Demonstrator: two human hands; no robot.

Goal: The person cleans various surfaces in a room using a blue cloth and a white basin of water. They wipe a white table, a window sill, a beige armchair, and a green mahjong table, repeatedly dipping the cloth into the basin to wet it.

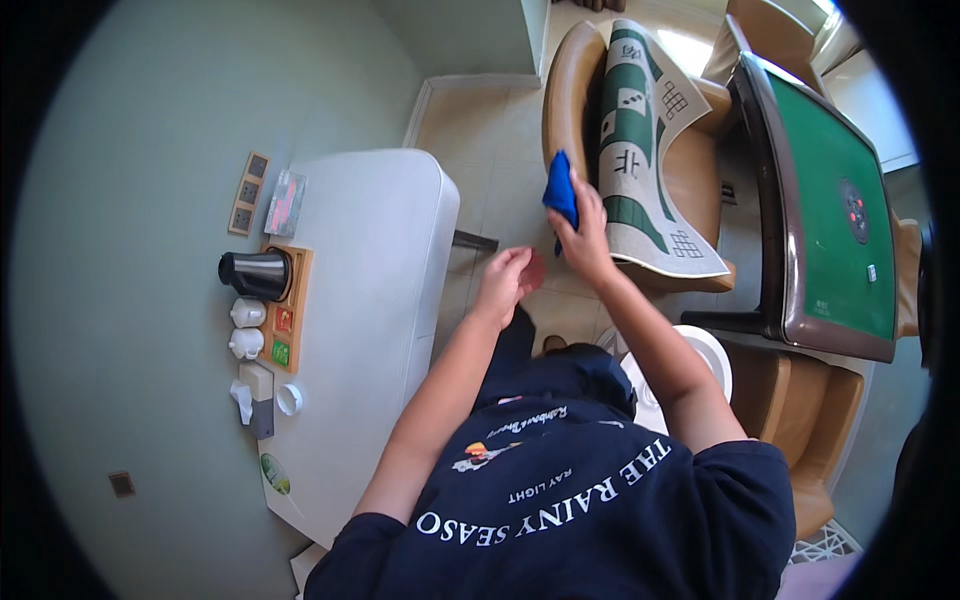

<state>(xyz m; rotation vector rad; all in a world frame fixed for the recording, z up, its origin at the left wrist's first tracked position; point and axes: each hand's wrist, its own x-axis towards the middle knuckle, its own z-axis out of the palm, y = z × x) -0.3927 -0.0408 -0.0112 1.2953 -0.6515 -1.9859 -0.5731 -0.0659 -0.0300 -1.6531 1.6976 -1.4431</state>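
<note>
My right hand (pixel 588 228) is closed around a bunched blue cloth (pixel 562 190), which sticks up past the fingers. That cloth is right beside the curved tan backrest of a chair (pixel 567 95), though I cannot tell whether they touch. Over this chair hangs a green and cream mat (pixel 630 135) with tile and dice patterns, just right of the cloth. Lower and to the left, my left hand (pixel 506 284) hovers in front of my body, fingers loosely bent and apart, with nothing visible in it. Its far fingers look reddish and blurred.
A white table (pixel 370 260) runs along the left wall, bearing a wooden tray (pixel 300 310) with a kettle (pixel 258 274) and white teapots (pixel 247 328). At right stands a green-topped mahjong table (pixel 830 200). Another tan chair (pixel 800 420) and a round white object (pixel 705 360) are near my right arm.
</note>
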